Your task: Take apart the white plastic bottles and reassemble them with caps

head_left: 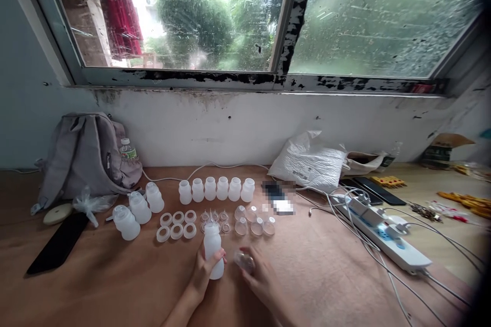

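My left hand (203, 268) is wrapped round a translucent white feeding bottle (213, 253), held upright with a pointed nipple on top. Just to its right, my right hand (261, 273) grips a clear domed cap (244, 262). Beyond the hands, several clear caps (258, 227) stand in rows on the right. Several clear nipples (224, 227) lie in the middle, partly hidden by the bottle. White collar rings (177, 231) are laid out in two rows to the left. At the back stands a line of open white bottles (210, 189).
Three larger bottles (126, 222) stand at the left, near a grey backpack (88, 153) and a black flat item (59, 245). A silver mailing bag (309, 163) leans by the wall. On the right lies a white power strip (399, 245) with trailing cables.
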A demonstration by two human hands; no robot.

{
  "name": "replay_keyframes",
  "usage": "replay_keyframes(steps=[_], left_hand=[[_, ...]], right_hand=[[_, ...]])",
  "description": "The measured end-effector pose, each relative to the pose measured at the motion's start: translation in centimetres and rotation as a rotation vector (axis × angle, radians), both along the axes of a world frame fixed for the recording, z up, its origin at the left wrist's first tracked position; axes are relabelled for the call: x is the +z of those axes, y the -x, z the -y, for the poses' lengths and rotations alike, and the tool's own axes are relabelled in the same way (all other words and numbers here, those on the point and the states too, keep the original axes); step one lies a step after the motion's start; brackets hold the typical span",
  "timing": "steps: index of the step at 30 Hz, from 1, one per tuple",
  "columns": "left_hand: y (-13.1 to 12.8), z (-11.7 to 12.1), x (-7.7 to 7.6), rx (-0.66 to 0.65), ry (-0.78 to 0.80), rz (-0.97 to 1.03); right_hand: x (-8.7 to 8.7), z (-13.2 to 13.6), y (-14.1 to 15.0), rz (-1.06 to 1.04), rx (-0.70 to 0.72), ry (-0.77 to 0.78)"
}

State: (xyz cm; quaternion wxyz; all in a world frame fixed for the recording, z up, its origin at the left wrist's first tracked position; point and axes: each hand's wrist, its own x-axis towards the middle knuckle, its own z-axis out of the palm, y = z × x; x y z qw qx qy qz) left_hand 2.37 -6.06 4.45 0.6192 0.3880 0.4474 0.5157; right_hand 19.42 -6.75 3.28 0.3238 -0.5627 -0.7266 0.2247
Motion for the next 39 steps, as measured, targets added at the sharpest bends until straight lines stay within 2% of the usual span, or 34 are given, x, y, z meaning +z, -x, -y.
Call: replay_keyframes(steps=[3,6,10,16,19,23,28,34,37,39], left_hand=[[0.0,0.0,0.2,-0.001,0.038,0.015],[0.0,-0.1,0.3,-0.021,0.046,0.02],[0.0,-0.1,0.5,-0.039,0.017,-0.008],[0.1,-0.1,0.5,-0.043,0.022,-0.01],[0.1,-0.2,0.2,-0.031,0.046,0.011],[0.0,-0.1,0.3,-0.019,0.048,0.026],[-0.2,0.1,1.2,0.006,0.046,0.024],[-0.1,0.0,0.9,-0.002,0.05,0.035],[-0.1,-0.1,0.6,-0.017,0.055,0.044],[-0.1,-0.1,0.6,-0.024,0.035,0.035]], right_hand=[[1.1,-0.3,-2.6,-0.081,-0.118,0.016],[1.2,-0.8,-5.2,-0.104,-0.316,0.043],[-0.1,-1.7,-7.7,-0.041,-0.448,-0.006],[-2.6,-3.2,-9.0,0.11,-0.485,-0.138],[-3.0,-3.5,-8.9,0.115,-0.475,-0.181],[-1.9,-3.4,-7.7,0.161,-0.44,-0.375],[-0.2,-4.1,-4.6,0.318,-0.283,-0.509],[-0.6,-5.3,-1.8,0.498,-0.109,-0.553],[-0.7,-5.4,-1.7,0.441,-0.124,-0.549],[-0.3,-5.2,-1.5,0.305,-0.155,-0.535]])
